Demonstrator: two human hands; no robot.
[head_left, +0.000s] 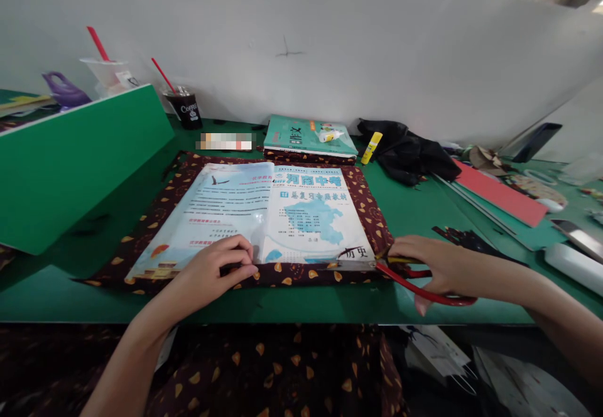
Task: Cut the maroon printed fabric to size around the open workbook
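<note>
An open book [306,216] with a pale blue cover and Chinese print lies on a dark maroon cloth [372,216] with a yellow leaf pattern. The cloth shows as a border all round it. My right hand [424,263] grips red-handled scissors [414,288]. Their blades reach left along the cloth strip at the book's lower right edge. My left hand [226,263] is closed at the book's near edge by the spine, thumb and fingers pinching the cloth there. What lies under its fingers is partly hidden.
A green board [85,166] stands at left. Behind it are a purple bottle [66,90] and a clear cup [108,78]. A dark drink cup [184,109], a green book [306,135], a yellow glue stick [372,148], a black bag [405,150] and a red folder [504,192] lie beyond.
</note>
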